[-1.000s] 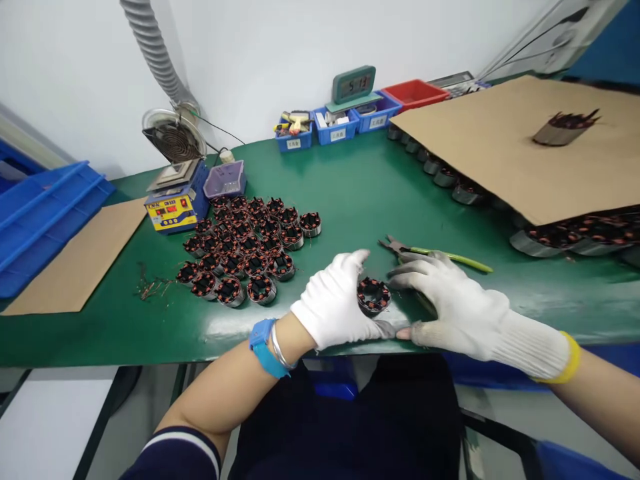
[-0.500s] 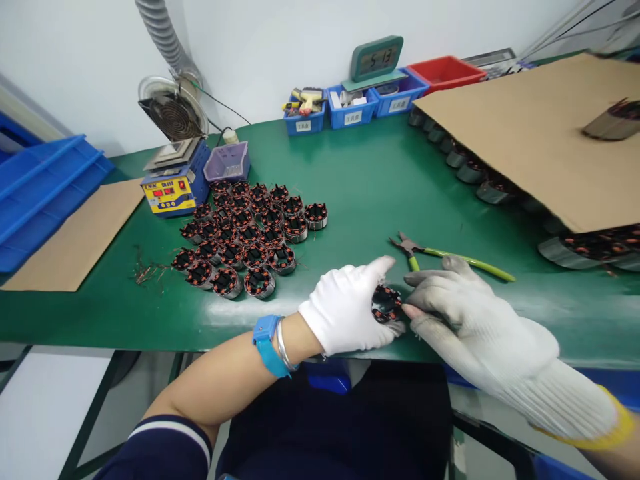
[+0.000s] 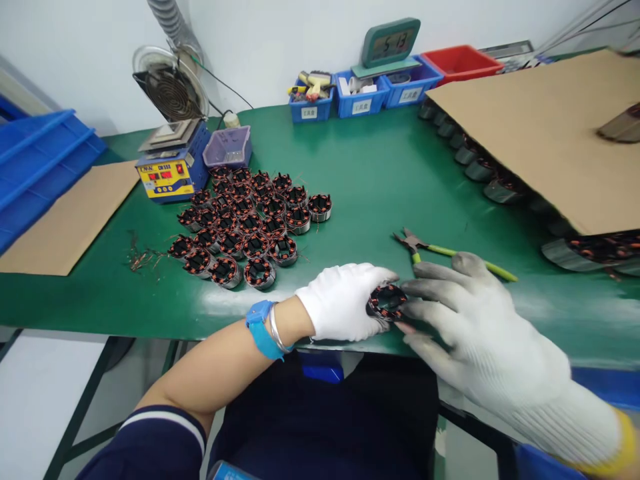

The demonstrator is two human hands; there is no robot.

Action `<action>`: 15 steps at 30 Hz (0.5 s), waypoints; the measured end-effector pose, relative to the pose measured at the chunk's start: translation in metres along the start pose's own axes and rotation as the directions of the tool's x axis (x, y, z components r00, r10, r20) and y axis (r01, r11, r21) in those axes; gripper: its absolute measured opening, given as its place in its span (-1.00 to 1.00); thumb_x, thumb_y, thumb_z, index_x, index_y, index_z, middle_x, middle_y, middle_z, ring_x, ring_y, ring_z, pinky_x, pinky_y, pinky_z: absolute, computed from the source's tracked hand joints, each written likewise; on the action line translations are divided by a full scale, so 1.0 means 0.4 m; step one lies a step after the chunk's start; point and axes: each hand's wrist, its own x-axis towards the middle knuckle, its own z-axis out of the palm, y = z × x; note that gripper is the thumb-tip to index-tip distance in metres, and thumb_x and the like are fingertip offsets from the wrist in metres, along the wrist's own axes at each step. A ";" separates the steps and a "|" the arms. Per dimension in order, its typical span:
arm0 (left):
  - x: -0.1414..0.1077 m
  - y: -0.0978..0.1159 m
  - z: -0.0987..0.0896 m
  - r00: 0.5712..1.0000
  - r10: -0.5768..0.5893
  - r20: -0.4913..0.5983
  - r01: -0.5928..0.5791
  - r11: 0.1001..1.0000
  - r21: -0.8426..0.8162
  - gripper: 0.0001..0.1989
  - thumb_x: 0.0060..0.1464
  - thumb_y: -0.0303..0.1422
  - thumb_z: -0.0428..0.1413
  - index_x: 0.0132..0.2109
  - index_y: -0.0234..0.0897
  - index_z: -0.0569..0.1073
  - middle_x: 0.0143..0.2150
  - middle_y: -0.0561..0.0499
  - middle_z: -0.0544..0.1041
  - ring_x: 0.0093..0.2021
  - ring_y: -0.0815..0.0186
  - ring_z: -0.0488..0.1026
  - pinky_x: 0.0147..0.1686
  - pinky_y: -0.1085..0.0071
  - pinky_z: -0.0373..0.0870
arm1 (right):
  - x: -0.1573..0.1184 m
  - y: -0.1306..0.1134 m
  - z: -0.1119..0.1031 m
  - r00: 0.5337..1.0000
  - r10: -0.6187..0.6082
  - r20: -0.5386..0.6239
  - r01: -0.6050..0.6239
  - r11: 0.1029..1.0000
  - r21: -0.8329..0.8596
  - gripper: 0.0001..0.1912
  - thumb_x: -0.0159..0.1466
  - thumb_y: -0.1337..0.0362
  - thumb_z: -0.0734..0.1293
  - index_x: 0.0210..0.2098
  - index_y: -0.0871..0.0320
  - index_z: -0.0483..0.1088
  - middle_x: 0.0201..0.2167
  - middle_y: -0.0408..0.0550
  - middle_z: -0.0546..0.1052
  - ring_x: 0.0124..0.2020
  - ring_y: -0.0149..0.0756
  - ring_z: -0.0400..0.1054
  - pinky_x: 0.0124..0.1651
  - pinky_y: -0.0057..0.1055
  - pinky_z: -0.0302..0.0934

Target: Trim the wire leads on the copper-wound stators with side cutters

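Note:
My left hand [image 3: 345,303], in a white glove, is closed around the left side of a motor stator [image 3: 387,302], a ring with copper windings and a black inner frame. It is tilted, its opening facing me, just above the table's front edge. My right hand [image 3: 465,320], in a greyed glove with a bare thumb tip, has its fingers and thumb at the stator's right rim. Just beyond the right hand lie green-handled cutting pliers [image 3: 416,255], jaws apart, partly covered by the fingers.
Several more stators [image 3: 255,247] stand grouped at left on the green table [image 3: 350,160], beside wire scraps [image 3: 143,259]. Behind are a blue-yellow soldering unit [image 3: 170,177], a purple bin [image 3: 227,147] and blue tool boxes [image 3: 363,103]. At right, cardboard [image 3: 550,133] rests on further stators.
The stator has turned and tilted a little in my left hand. My right fingers have moved from a pinch beside it to spread against its right rim. The view has shifted slightly.

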 end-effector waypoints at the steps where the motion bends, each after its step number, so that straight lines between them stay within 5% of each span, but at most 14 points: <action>1: 0.001 0.002 0.005 1.000 -0.006 -0.027 0.006 1.000 0.010 -0.45 0.08 -0.19 0.23 0.20 -0.20 0.38 0.11 -0.08 0.54 0.08 0.08 0.54 0.09 0.19 0.49 | -0.001 0.004 0.004 1.000 0.000 0.011 0.000 1.000 0.004 -0.94 0.33 0.33 0.29 -0.24 0.08 0.42 -0.20 0.08 0.63 -0.03 0.17 0.50 0.03 0.27 0.29; 6: 0.002 0.013 0.023 0.984 0.006 -0.179 0.031 0.979 0.202 -0.58 0.13 -0.19 0.19 0.10 -0.24 0.43 0.00 -0.11 0.51 -0.06 0.07 0.53 -0.10 0.19 0.47 | -0.008 0.015 -0.007 0.998 0.068 0.016 -0.070 0.992 0.108 -0.90 0.28 0.34 0.30 -0.35 0.03 0.42 -0.26 -0.01 0.62 0.04 0.12 0.48 0.10 0.24 0.31; 15: -0.009 0.012 0.041 0.898 0.140 -0.418 0.072 0.889 0.452 -0.79 0.27 -0.25 0.06 -0.02 -0.21 0.44 -0.10 -0.10 0.46 -0.22 0.15 0.41 -0.29 0.22 0.25 | 0.008 -0.014 -0.012 0.932 0.359 -0.055 -0.349 0.927 0.137 -0.86 0.29 0.06 0.36 -0.32 -0.06 0.41 -0.21 0.16 0.57 0.05 0.28 0.46 0.18 0.36 0.24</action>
